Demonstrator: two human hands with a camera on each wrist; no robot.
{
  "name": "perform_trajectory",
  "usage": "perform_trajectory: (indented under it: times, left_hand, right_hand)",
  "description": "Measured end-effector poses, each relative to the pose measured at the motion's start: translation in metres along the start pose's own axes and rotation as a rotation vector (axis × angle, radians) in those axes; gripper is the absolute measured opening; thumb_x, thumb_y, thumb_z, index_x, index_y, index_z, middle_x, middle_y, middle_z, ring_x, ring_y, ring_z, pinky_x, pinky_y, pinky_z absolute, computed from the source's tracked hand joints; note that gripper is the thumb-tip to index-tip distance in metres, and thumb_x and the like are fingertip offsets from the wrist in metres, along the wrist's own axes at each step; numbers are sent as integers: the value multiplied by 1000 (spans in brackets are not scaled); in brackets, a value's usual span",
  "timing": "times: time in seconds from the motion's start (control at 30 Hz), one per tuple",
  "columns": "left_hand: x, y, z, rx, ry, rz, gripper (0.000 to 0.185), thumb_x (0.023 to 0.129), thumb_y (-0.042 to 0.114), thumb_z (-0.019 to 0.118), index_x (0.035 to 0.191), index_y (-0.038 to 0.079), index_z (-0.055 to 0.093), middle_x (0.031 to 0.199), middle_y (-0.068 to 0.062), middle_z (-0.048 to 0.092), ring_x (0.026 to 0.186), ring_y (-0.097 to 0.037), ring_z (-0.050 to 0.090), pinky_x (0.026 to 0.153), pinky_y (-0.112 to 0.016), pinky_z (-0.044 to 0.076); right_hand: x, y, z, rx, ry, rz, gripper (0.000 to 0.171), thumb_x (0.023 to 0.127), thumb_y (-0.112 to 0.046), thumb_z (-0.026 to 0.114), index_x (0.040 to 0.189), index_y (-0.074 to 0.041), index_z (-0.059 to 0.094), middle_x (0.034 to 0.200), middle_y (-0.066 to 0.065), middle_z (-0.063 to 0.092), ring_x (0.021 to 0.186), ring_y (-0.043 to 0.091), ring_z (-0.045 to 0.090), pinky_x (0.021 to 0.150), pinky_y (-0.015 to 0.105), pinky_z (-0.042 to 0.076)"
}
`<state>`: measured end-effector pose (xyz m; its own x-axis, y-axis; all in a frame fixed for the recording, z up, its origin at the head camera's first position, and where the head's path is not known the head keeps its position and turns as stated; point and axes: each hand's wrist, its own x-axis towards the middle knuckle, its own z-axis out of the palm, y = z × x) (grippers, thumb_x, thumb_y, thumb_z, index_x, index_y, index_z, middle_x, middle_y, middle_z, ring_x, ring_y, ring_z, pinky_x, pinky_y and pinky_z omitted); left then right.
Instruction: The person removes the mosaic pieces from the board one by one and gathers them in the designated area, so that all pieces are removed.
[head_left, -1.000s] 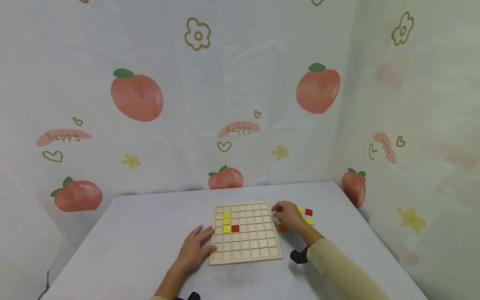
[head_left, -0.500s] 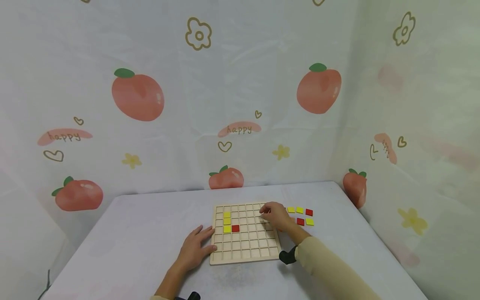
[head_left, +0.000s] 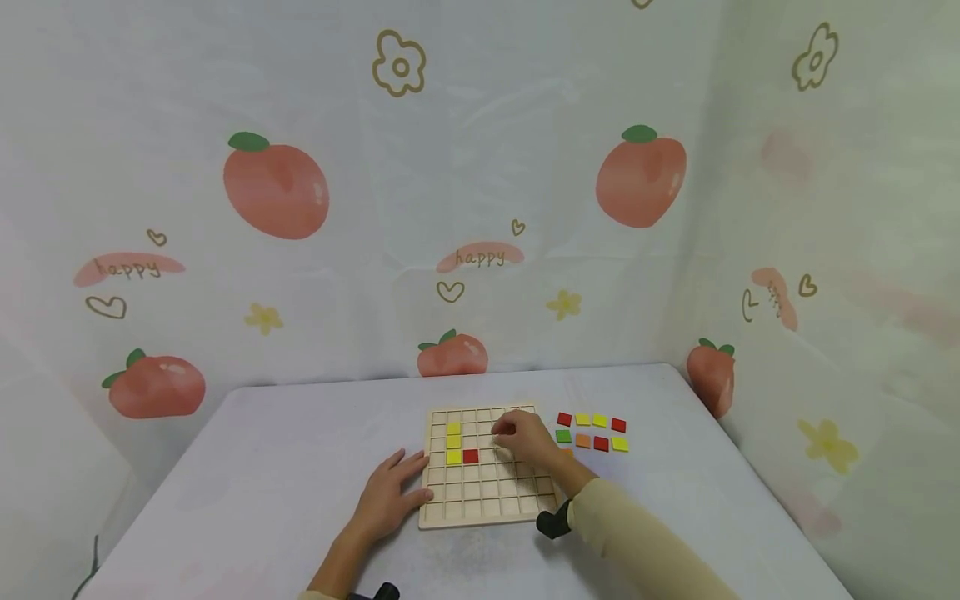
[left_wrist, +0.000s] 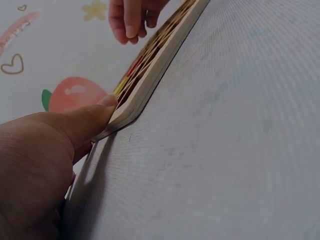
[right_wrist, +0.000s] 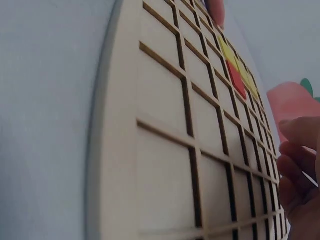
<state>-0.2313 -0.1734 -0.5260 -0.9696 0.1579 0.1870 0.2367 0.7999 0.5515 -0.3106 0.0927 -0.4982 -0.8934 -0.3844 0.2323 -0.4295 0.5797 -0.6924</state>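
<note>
One gridded board [head_left: 491, 506] holds three yellow tiles [head_left: 453, 442] and one red tile [head_left: 470, 456], nine loose tiles [head_left: 582, 441] show right of it, the spread left hand [head_left: 388, 493] touches its left edge, and whether the right hand [head_left: 527, 438] above grasps anything I cannot tell.

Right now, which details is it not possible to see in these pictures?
Head view: whether the right hand pinches a tile; its fingers hide this.
Head view: part of the nearer orange tile, covered by the right wrist.
Left wrist view: far part of the board, beyond the top edge.
</note>
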Motion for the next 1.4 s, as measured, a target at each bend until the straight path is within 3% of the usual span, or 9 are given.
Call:
perform_trajectory:
  times: [0.2,0.43,0.7,0.97,1.4]
  left_hand:
    - [0,0,1,-9,-6,-12,62,67,51,64,122,26,50,128,12,42,124,-25,26,95,-52,22]
    - [0,0,0,2,-20,-14,62,68,52,62,123,27,50,128,12,42,124,-25,25,94,-52,22]
    - [0,1,0,-1,-21,-20,62,68,52,62,123,27,50,128,12,42,124,-25,25,95,-52,22]
    - [0,0,1,-2,-21,-29,62,68,53,62,123,27,50,128,13,42,125,-24,24,95,-52,21]
    - [0,1,1,-12,-9,-12,61,68,51,63,122,26,50,128,11,43,124,-24,25,94,-53,22]
  right_hand:
    - [2,-8,16,17,-14,11,8,77,-16,65,84,-12,64,75,-9,53,67,9,48,58,21,44]
    - [1,-17,24,0,-109,29,14,73,-22,69,86,-18,64,78,-10,54,70,7,48,61,22,42]
    - [2,-16,29,-41,-102,-1,18,70,-24,71,86,-18,66,79,-9,51,73,8,44,63,22,40]
    - [2,-19,30,-65,-117,61,17,68,-25,73,82,-21,64,78,-10,49,74,9,43,63,22,38]
    - [-1,-23,31,122,-60,169,10,72,-21,69,79,-20,62,74,-8,55,67,12,49,58,25,43]
